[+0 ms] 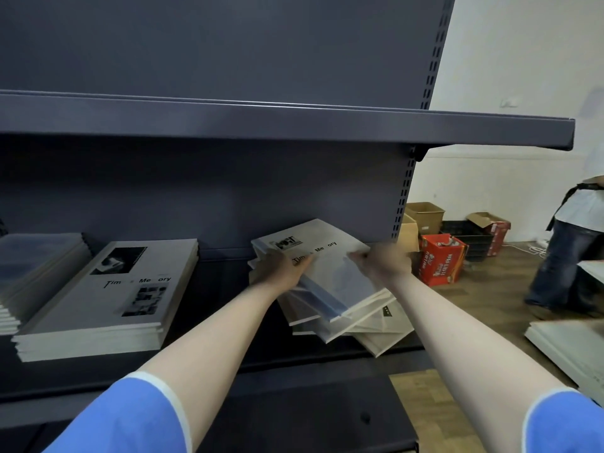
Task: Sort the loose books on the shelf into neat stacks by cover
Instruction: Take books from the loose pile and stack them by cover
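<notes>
Books lie in a messy heap (340, 308) at the right end of the dark grey shelf (209, 371), fanned at odd angles, and I have both hands on the top copy. My left hand (281, 268) lies on the left part of the grey "Time Memory" book (327, 256), fingers laid across the cover as if to steady it. My right hand (380, 259) pinches the book's right edge, fingers curled onto it, so the grip is narrow and holds that one book. It sits tilted, its far end raised towards the back panel, which I judge is how it peels free of the heap beneath without dragging the others along.

Further left on the same shelf a squared stack (98, 305) carries the same cover: a dark photo up top, "Tim… Me…ory" in the middle with glare blanking some letters, a second photo below. That match is my reason to think the held book belongs there. Left of it stands another stack with a bluish cover (36, 256), its writing too blurred to read.

On the floor beyond the shelf sit cardboard boxes (425, 215) and a red carton (441, 258) whose print I cannot make out. A person (568, 250) stands at the right edge.
</notes>
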The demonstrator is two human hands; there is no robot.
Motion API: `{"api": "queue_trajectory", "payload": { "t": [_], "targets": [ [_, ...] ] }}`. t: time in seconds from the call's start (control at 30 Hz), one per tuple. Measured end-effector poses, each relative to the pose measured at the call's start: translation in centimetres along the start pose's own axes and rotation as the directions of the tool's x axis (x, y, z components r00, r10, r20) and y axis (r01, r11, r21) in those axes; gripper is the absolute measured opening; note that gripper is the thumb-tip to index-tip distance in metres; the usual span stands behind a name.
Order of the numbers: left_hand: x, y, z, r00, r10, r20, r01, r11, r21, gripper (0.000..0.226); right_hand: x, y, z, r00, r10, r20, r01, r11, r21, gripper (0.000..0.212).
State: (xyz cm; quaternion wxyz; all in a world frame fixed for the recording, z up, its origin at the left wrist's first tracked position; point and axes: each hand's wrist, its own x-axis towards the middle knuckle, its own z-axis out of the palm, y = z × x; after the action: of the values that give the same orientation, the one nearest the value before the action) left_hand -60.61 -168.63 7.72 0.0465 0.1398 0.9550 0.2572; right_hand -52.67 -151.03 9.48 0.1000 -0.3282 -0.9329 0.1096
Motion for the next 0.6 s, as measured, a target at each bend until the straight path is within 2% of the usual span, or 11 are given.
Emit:
{"api": "queue_trajectory", "payload": {
  "t": [0.1, 0.2, 0.27, 0.33, 0.43, 0.5, 0.6],
  "targets": [
    [0.1, -0.3, 0.1, 1.000, 0.012, -0.026, -0.013, 0.999, -0.038, 0.106, 0.1, 0.1, -0.2, 0.999, 0.011, -0.041, -0.011, 1.000, -0.006, 0.078],
    [0.4, -0.9, 0.3, 0.999, -0.003, -0.043, 0.000, 0.998, -0.070, 0.109, -0.1, -0.2, -0.6, 0.998, 0.007, -0.061, -0.006, 1.000, 0.012, 0.071],
    [-0.2, -0.9, -0.1, 1.000, -0.003, -0.020, 0.001, 0.996, -0.085, 0.094, -0.4, -0.3, -1.1, 0.999, 0.000, -0.047, 0.002, 0.999, 0.044, 0.063],
    [-0.9, -0.9, -0.7, 1.000, -0.001, -0.010, 0.000, 0.994, -0.107, 0.077, -0.7, -0.4, -1.5, 1.000, -0.008, 0.002, 0.008, 0.995, 0.098, 0.065],
    [-1.4, -1.3, -1.4, 0.999, -0.030, -0.009, 0.027, 0.971, -0.238, 0.066, -1.3, -1.1, -1.7, 0.996, -0.033, 0.084, 0.020, 0.989, 0.147, 0.075],
    [-1.9, -1.8, -2.0, 0.998, -0.051, -0.025, 0.040, 0.940, -0.338, 0.054, -1.6, -1.8, -1.7, 0.992, -0.049, 0.118, 0.029, 0.986, 0.163, 0.071],
    [-2.5, -2.4, -2.8, 0.996, -0.058, -0.061, 0.031, 0.927, -0.374, 0.047, -2.2, -2.9, -1.6, 0.990, -0.062, 0.125, 0.032, 0.972, 0.231, 0.061]
  ]
}}
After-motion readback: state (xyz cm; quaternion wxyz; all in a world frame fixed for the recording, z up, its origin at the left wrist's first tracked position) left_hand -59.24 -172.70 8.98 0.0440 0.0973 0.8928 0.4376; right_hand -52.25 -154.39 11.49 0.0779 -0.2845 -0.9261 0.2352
